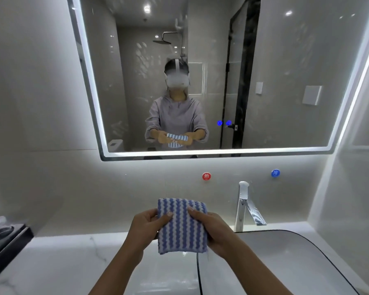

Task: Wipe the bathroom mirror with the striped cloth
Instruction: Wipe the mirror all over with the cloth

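Here, at the far left edge of my feed, a black rectangular tray [8, 236] sits on the white marble-veined bench [58, 265], its contents too blurred for me to name. Moving right, the left hand [145, 225] grips the left edge of the blue-and-white striped cloth [182, 226], thumb laid across the front and fingers curled behind. The cloth is folded into a thick rectangle with its stripes running upright. It is held in the air above the bench, in front of the pale wall and below the large rectangular wall mirror with a lit white border [285, 60]; it does not touch the glass. The right hand [214, 229] clasps the cloth's right edge the same way, thumb on the front face and fingers wrapped behind.

In the mirror, above the hands, I see the reflection of a person in a grey top wearing a white headset and holding the same cloth between both hands. Smears and streaks show on the glass.

To the right of the cloth, a round red sticker [206, 176] is fixed to the wall under the mirror. Beyond it a tall chrome tap [244, 206] stands at the back of the bench, its spout angled down to the right. A round blue sticker [275, 173] sits further right on the wall. Below, the white basin with a thin black rim [320, 252] fills the lower right corner.
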Motion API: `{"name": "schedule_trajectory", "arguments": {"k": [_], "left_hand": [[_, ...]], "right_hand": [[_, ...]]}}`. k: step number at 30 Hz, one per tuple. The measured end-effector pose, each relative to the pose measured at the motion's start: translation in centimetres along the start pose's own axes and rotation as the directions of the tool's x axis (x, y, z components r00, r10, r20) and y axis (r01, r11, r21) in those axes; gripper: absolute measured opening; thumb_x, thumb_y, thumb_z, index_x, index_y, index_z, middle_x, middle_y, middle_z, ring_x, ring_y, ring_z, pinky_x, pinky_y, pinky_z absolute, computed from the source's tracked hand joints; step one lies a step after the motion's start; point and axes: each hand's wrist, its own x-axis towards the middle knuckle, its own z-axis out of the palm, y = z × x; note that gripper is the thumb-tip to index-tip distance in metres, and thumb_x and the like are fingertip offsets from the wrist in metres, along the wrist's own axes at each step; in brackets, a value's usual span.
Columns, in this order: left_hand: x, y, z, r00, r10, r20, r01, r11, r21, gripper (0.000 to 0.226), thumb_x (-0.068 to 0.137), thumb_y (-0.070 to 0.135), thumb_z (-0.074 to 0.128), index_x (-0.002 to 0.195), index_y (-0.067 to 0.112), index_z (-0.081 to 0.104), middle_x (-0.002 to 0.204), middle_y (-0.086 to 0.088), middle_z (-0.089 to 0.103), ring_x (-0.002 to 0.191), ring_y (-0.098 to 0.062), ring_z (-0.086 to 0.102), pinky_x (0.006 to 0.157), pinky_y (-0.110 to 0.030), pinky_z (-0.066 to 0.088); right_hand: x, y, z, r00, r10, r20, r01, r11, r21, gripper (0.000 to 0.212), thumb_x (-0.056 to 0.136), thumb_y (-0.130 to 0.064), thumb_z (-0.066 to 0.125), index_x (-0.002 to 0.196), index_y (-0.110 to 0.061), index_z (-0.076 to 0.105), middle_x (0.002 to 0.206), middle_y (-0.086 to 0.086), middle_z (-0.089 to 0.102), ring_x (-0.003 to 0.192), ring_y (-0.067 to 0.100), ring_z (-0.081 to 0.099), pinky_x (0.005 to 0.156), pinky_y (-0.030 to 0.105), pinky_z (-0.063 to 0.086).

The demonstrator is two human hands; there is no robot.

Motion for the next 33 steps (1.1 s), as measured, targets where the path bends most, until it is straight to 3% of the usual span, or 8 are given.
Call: {"name": "schedule_trajectory", "arguments": {"k": [15,18,23,27,33], "left_hand": [[4.0,0.4,1.4,0.999,0.031,-0.016,-0.032,0.998,-0.048,0.013,0.08,0.019,0.073,0.093,0.016,0.068,0.08,-0.001,0.076,0.071,-0.018,0.073,0.053,-0.021,0.054],[4.8,0.4,0.9,0.999,0.025,-0.047,-0.027,0.999,-0.043,0.013,0.08,0.019,0.073,0.093,0.015,0.069,0.08,-0.001,0.076,0.071,-0.019,0.073,0.053,-0.023,0.055],[6.2,0.6,-1.1,0.998,0.027,-0.05,-0.029,0.999,-0.033,0.016,0.08,0.021,0.073,0.095,0.016,0.069,0.081,-0.001,0.076,0.072,-0.018,0.073,0.053,-0.021,0.054],[7.3,0.7,-4.0,0.999,0.014,-0.03,-0.015,1.0,-0.019,0.015,0.08,0.022,0.073,0.094,0.017,0.068,0.081,0.0,0.076,0.072,-0.017,0.073,0.054,-0.021,0.055],[9.4,0.7,-10.6,0.999,-0.033,0.017,0.032,0.999,0.004,0.013,0.081,0.022,0.072,0.093,0.017,0.068,0.081,0.001,0.076,0.072,-0.016,0.073,0.055,-0.021,0.054]], "right_hand": [[3.9,-2.5,-1.5,0.999,-0.016,-0.034,0.012,0.994,-0.112,0.036,0.079,-0.028,0.073,0.105,-0.003,0.064,0.097,0.011,0.074,0.087,0.026,0.072,0.068,0.031,0.056],[4.8,-2.5,-1.1,1.0,0.0,0.015,0.001,0.996,-0.084,0.037,0.079,-0.027,0.073,0.106,-0.003,0.064,0.097,0.011,0.074,0.089,0.026,0.072,0.067,0.031,0.056],[6.8,-2.4,0.1,0.983,0.046,0.177,-0.056,0.997,0.049,0.048,0.078,-0.025,0.076,0.116,-0.001,0.06,0.112,0.018,0.068,0.104,0.032,0.066,0.078,0.037,0.056],[8.4,-2.1,2.0,0.941,0.1,0.322,-0.142,0.984,0.109,0.032,0.082,-0.025,0.073,0.106,-0.004,0.072,0.116,0.02,0.066,0.106,0.033,0.065,0.078,0.039,0.056],[11.4,-0.5,7.6,0.95,0.172,0.26,-0.195,0.979,0.064,0.05,0.081,-0.022,0.072,0.122,0.001,0.056,0.115,0.021,0.066,0.101,0.033,0.067,0.075,0.039,0.056]]}}
